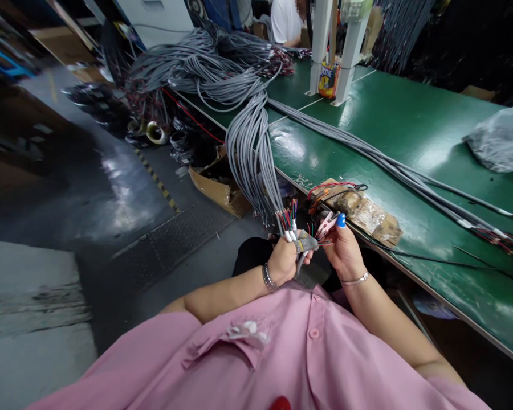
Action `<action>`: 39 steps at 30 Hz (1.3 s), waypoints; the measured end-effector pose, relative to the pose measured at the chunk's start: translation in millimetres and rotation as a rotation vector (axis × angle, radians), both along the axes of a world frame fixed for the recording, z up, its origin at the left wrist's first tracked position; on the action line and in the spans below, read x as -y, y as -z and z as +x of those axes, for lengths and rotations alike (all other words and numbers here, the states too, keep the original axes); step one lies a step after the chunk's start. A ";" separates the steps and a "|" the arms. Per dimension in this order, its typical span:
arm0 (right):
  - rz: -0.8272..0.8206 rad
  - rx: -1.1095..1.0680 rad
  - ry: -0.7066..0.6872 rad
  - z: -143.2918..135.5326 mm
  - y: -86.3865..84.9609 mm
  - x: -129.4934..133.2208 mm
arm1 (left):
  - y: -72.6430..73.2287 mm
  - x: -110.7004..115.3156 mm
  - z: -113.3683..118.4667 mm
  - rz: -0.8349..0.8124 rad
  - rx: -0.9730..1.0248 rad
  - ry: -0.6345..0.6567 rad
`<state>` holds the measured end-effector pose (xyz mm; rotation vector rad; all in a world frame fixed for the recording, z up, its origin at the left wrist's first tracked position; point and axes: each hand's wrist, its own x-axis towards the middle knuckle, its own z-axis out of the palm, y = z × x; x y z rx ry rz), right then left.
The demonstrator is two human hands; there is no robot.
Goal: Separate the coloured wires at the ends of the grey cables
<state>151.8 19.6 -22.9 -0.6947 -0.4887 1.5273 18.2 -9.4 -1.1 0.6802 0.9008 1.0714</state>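
My left hand (283, 261) is closed around a bunch of grey cables (294, 234) whose stripped ends fan out in thin coloured wires. A grey wrap covers its thumb, which points toward my right hand. Just to the right, my right hand (344, 249) pinches a pale pink, clip-like piece (325, 225) close to some of the coloured wire ends (324, 243). A blue cover (341, 220) sits on one of its fingertips. The fingers partly hide where the pink piece meets the wires.
A green workbench (393, 125) carries a large heap of grey cables (205, 62), with one bundle hanging over its edge. A taped wooden block (363, 210) lies by the edge near my right hand. White posts (346, 62) rise behind. A cardboard box (218, 185) stands below; another person (285, 23) is beyond.
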 end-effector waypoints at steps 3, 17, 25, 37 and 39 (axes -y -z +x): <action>-0.012 -0.017 0.009 -1.4 -1.5 1.8 | 0.4 1.6 -0.7 -0.013 0.000 -0.021; -0.050 -0.014 -0.083 6.5 -10.4 8.6 | -4.7 12.3 -5.8 0.028 0.026 -0.087; 0.011 0.124 -0.006 5.7 -4.6 9.6 | -6.7 17.8 -8.6 0.065 0.047 -0.110; -0.062 -0.109 -0.127 -0.5 -10.8 2.8 | -2.2 7.3 1.0 0.033 -0.032 -0.090; -0.068 -0.102 -0.118 -1.0 -11.1 1.3 | -2.0 8.1 1.3 0.038 -0.042 -0.091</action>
